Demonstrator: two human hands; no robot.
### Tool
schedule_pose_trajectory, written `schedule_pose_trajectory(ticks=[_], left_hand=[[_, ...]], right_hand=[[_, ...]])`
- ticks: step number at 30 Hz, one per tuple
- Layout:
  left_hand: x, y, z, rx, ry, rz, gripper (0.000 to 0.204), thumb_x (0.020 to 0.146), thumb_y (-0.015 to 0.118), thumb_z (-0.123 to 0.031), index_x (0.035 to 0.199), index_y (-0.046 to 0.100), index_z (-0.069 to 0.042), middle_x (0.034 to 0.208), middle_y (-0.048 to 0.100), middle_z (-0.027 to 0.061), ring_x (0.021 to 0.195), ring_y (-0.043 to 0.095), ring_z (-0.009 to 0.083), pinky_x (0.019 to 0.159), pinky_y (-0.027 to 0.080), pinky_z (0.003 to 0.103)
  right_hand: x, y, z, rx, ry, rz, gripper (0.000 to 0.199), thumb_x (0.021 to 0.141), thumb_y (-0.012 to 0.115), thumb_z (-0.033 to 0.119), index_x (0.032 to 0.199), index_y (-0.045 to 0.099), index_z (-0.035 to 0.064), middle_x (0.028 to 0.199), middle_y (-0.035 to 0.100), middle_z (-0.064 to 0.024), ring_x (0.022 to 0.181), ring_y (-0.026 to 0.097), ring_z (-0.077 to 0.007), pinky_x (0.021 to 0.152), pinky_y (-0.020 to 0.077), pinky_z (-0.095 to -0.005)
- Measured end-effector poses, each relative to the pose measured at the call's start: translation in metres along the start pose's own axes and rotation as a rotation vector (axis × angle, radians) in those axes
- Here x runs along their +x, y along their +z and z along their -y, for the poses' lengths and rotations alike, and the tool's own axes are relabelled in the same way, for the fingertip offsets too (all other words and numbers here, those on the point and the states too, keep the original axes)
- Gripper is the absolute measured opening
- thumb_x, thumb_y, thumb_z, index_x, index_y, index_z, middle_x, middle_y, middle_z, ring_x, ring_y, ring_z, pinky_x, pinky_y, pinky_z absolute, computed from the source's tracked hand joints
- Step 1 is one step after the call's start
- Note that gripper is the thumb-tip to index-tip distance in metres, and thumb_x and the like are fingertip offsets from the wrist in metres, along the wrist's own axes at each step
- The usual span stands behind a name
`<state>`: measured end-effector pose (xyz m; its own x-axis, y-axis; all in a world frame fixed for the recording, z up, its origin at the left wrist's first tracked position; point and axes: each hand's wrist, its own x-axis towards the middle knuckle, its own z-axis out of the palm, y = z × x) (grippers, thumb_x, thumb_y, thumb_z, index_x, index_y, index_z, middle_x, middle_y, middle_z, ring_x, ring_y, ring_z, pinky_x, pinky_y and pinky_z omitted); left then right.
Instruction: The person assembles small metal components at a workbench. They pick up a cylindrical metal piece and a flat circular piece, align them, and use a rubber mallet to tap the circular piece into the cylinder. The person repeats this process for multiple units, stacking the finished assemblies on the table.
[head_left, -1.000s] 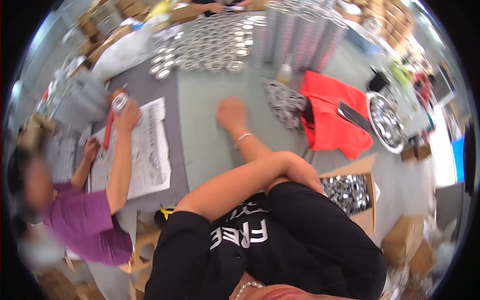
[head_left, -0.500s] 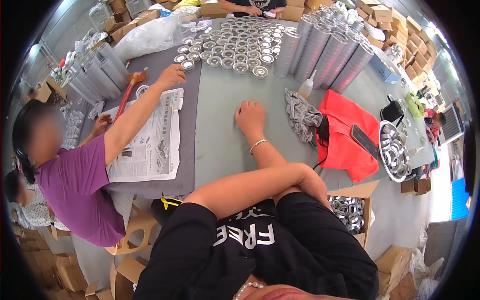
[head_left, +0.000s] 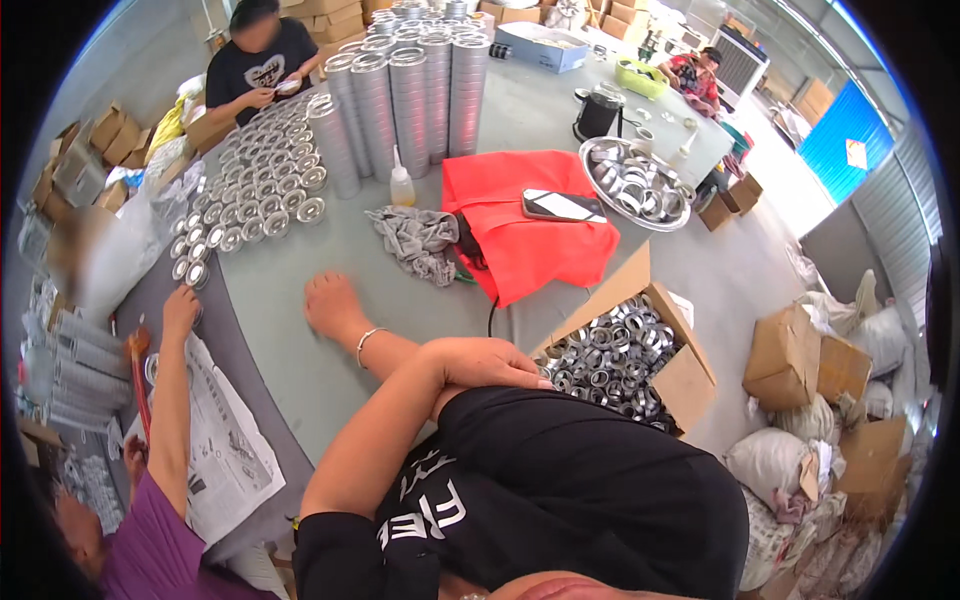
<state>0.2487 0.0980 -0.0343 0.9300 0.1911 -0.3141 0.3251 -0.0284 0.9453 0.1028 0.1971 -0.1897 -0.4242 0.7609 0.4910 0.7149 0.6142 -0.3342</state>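
My arms are crossed at the near edge of the grey-green table [head_left: 270, 340]. My right hand [head_left: 335, 303], below a pale bracelet [head_left: 366, 346], rests on the tabletop with its fingers curled under and nothing visible in them. Across my right arm near the elbow lies my left hand [head_left: 492, 362], fingers stretched out and holding nothing. Beside it stands an open cardboard box [head_left: 684, 388] of metal rings [head_left: 610, 360]. A crumpled grey cloth [head_left: 415, 243] and a red cloth [head_left: 540, 225] with a phone [head_left: 563, 206] on it lie beyond my hands.
Tall stacks of metal rings [head_left: 408, 110] and rows of round metal parts [head_left: 262, 195] fill the far side. A squeeze bottle [head_left: 402, 185] and a metal tray [head_left: 597, 190] of rings stand nearby. At left, a co-worker's hand [head_left: 181, 310] reaches over newspaper [head_left: 230, 450]; another person [head_left: 265, 60] sits opposite.
My view has swung to the right, so the table's things appear further left and the box of rings shows more fully. My crossed arms keep the same pose.
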Motion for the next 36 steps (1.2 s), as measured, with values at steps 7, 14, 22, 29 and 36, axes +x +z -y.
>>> schedule_pose_trajectory(ticks=[7,14,22,29,36], left_hand=[[0.002,0.001,0.004,-0.018,0.013,-0.061,0.045,0.101,0.069,-0.049,0.097,0.075,-0.004,0.086,0.070,0.0004,0.086,0.060,0.0085,0.081,0.049,0.028],[-0.003,0.005,0.009,-0.061,0.136,-0.097,0.043,0.103,0.067,-0.045,0.103,0.076,-0.004,0.091,0.072,0.0025,0.089,0.063,0.0112,0.083,0.049,0.031],[-0.001,-0.002,0.002,0.015,0.055,-0.087,0.037,0.104,0.068,-0.038,0.105,0.075,-0.002,0.092,0.072,0.0001,0.088,0.062,0.0082,0.081,0.050,0.030],[-0.005,0.003,0.003,-0.147,0.136,-0.032,0.033,0.104,0.068,-0.032,0.106,0.074,0.000,0.092,0.071,-0.0016,0.087,0.062,0.0065,0.080,0.051,0.027],[-0.007,0.004,0.005,-0.159,0.125,-0.043,0.032,0.105,0.068,-0.031,0.105,0.074,0.000,0.092,0.071,-0.0016,0.087,0.061,0.0053,0.079,0.050,0.025]], right_hand=[[-0.002,-0.012,0.001,-0.021,0.016,0.046,0.024,0.088,0.070,0.030,0.100,0.071,0.0090,0.103,0.069,-0.0098,0.104,0.063,-0.0276,0.091,0.0497,-0.0438],[-0.001,-0.012,0.008,0.004,0.008,0.057,0.023,0.088,0.070,0.029,0.099,0.071,0.0089,0.104,0.070,-0.0099,0.105,0.064,-0.0280,0.093,0.0496,-0.0442],[-0.001,0.007,-0.003,0.158,0.037,0.052,0.018,0.087,0.069,0.023,0.096,0.071,0.0082,0.100,0.071,-0.0122,0.102,0.066,-0.0297,0.094,0.0504,-0.0446],[0.000,-0.002,-0.001,0.060,-0.013,0.006,0.015,0.087,0.069,0.022,0.094,0.071,0.0091,0.098,0.071,-0.0118,0.099,0.065,-0.0299,0.089,0.0517,-0.0442],[0.000,-0.003,0.004,0.044,-0.043,-0.007,0.016,0.087,0.069,0.023,0.092,0.069,0.0081,0.094,0.069,-0.0116,0.092,0.065,-0.0306,0.085,0.0513,-0.0449]])
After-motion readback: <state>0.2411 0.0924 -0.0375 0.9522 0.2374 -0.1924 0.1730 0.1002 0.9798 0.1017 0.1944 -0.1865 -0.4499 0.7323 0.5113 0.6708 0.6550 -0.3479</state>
